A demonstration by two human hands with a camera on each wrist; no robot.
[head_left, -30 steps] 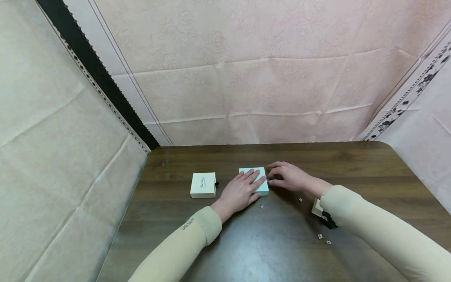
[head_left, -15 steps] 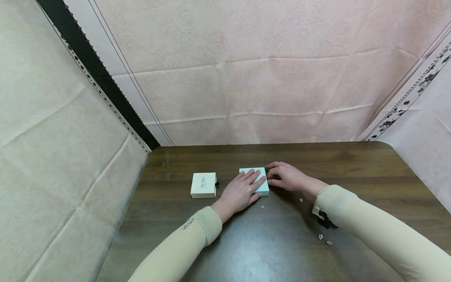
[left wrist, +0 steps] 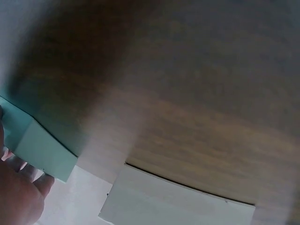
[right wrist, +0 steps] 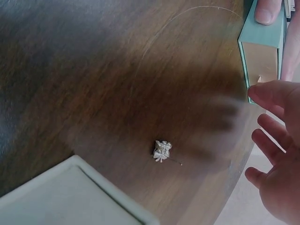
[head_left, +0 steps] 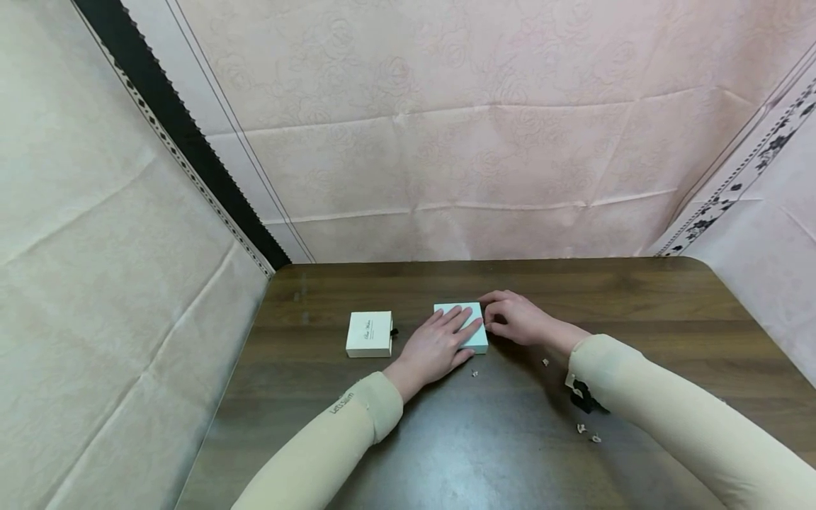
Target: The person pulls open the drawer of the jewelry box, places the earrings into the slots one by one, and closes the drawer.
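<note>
A light blue slide-out box (head_left: 474, 346) lies on the wooden table. My left hand (head_left: 435, 346) lies over its top with fingers outstretched. At the box's right end is my right hand (head_left: 519, 320), its fingers loosely bent. The right wrist view shows that thumb's tip (right wrist: 255, 92) against the beige drawer end (right wrist: 260, 63), beside a small pale tab (right wrist: 261, 78). I see nothing pinched between the fingers. A cream box (head_left: 369, 335) with printed lettering and a black tab stands to the left.
Small silvery ornaments lie loose: one (head_left: 474, 373) near the left thumb, one (head_left: 545, 362) below the right hand, and two (head_left: 581, 428) nearer the front. Under the right sleeve, a pale box and a black piece (head_left: 583, 398) are partly hidden. Patterned cloth (head_left: 484, 156) hangs behind.
My right hand has shifted slightly left, closer against the blue box's end. More of the pale box is covered by the right sleeve. The left hand rests in the same place.
</note>
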